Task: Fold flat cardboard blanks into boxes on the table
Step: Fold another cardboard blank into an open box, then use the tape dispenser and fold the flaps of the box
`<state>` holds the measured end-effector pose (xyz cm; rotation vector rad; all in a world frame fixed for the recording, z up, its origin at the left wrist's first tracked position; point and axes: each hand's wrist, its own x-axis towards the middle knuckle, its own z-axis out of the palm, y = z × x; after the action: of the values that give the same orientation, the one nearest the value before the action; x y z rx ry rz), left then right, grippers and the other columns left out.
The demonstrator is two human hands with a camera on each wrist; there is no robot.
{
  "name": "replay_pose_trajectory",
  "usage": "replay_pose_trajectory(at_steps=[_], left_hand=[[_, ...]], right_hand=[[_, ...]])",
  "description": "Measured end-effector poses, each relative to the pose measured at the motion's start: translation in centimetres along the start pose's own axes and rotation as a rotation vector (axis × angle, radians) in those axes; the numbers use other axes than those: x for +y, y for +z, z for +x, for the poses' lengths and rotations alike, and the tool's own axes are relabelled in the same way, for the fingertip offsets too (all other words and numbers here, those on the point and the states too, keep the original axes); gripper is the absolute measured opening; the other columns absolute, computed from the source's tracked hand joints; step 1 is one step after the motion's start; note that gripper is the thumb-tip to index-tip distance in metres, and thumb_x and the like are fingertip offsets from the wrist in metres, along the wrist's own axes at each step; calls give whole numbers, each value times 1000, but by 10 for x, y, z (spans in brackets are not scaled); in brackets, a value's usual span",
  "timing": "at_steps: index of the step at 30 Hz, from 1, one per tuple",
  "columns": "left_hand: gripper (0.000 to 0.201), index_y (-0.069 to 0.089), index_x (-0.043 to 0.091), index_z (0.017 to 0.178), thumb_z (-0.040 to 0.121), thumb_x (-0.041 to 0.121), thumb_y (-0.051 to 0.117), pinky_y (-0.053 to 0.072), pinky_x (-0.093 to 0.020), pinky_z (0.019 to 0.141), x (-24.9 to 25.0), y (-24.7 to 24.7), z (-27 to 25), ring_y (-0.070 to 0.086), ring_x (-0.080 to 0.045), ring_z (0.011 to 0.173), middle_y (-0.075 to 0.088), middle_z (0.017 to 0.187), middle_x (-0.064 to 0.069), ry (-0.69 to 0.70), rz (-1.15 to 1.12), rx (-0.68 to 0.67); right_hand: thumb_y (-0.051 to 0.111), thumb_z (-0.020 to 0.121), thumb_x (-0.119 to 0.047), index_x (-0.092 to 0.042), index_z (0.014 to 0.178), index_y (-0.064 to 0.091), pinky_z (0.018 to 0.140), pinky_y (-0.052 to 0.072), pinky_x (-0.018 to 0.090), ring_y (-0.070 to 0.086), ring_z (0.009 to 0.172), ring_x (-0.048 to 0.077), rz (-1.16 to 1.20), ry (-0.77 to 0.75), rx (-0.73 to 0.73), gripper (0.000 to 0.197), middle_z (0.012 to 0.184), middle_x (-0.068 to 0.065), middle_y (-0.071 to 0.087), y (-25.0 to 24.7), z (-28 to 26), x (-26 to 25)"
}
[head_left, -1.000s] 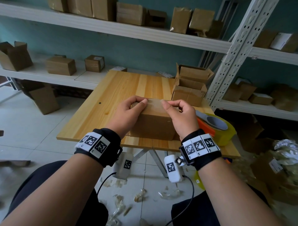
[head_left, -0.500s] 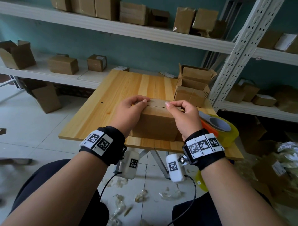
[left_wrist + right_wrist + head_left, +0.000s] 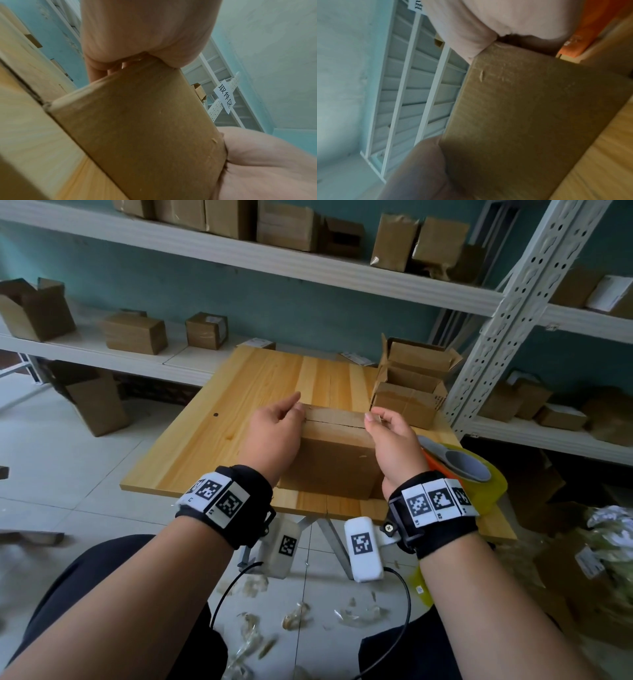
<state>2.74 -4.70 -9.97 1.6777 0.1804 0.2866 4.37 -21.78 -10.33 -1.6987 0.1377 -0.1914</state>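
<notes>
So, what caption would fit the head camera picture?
Both hands, left and right, hold a cardboard box on a wooden table.

The left half of the table (image 3: 219,436) lies bare, open to a reach from the left and front. The box (image 3: 329,460) at the near edge is flanked by both hands. On the right, the tape roll (image 3: 472,470) crowds the near corner, and the stacked open boxes (image 3: 411,385) block the far right.
</notes>
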Motion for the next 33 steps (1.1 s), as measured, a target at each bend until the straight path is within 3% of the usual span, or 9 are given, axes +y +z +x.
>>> replay_pose_trajectory(at_steps=[5, 10, 15, 17, 20, 22, 24, 28, 33], left_hand=[[42, 54, 32, 153, 113, 37, 44, 30, -34, 116, 9, -5, 7, 43, -18, 144, 52, 155, 6, -25, 60, -61], [42, 61, 34, 147, 109, 49, 51, 35, -29, 104, 9, -14, 16, 51, -12, 130, 60, 141, 12, 22, 176, -207], [72, 58, 40, 148, 85, 68, 75, 50, -35, 102, 1, -14, 17, 55, -14, 120, 56, 133, 13, 73, 259, -208], [58, 61, 40, 144, 91, 60, 73, 49, -34, 100, 2, -11, 18, 53, -15, 121, 53, 132, 13, 53, 255, -104], [31, 70, 45, 123, 92, 48, 66, 45, -38, 104, 9, -5, 23, 45, -23, 124, 49, 128, 2, 79, 436, 75], [8, 70, 38, 101, 95, 40, 66, 55, -28, 85, 16, -2, 27, 56, -20, 103, 54, 109, 0, 73, 378, 75], [16, 66, 26, 88, 99, 37, 68, 49, -22, 62, 14, 4, 32, 57, -13, 77, 59, 90, 3, 11, 222, -26], [20, 65, 21, 89, 97, 37, 75, 50, -27, 70, 6, 4, 39, 57, -14, 81, 63, 88, 0, -86, -17, -102], [23, 65, 26, 79, 92, 34, 82, 52, -31, 79, 3, 1, 50, 64, -15, 82, 66, 77, 6, -177, -163, -124]], right_hand=[[56, 107, -29, -25, 134, 61, 101, 41, 36, 53, 126, 20, 72, 103, 27, 28, 133, -1, 60, 7, 6, -1], [52, 109, -33, -26, 139, 55, 96, 44, 39, 56, 122, 26, 56, 126, 49, 31, 132, 6, 60, 17, 16, 1], [47, 111, -33, -24, 143, 48, 95, 46, 40, 57, 111, 22, 67, 156, 62, 33, 119, 1, 58, 27, 28, -4], [48, 111, -32, -22, 146, 45, 98, 44, 37, 55, 112, 21, 71, 188, 38, 36, 127, 4, 57, 31, 36, -7], [51, 110, -24, -13, 144, 47, 82, 44, 29, 59, 95, 18, 100, 200, 20, 36, 126, 10, 63, 35, 50, -11], [54, 108, -18, -6, 143, 52, 86, 50, 34, 64, 100, 29, 134, 177, 2, 37, 130, 19, 64, 41, 54, -10], [61, 102, -21, -11, 139, 56, 101, 54, 46, 65, 108, 27, 215, 210, -29, 38, 132, 23, 65, 45, 57, -5], [79, 88, -30, -19, 137, 58, 94, 55, 69, 74, 108, 42, 424, 323, -136, 55, 122, 20, 74, 43, 64, 5], [93, 29, -80, -30, 134, 61, 105, 53, 56, 69, 120, 28, 346, 242, -63, 120, 131, 4, 72, 39, 54, 2]])
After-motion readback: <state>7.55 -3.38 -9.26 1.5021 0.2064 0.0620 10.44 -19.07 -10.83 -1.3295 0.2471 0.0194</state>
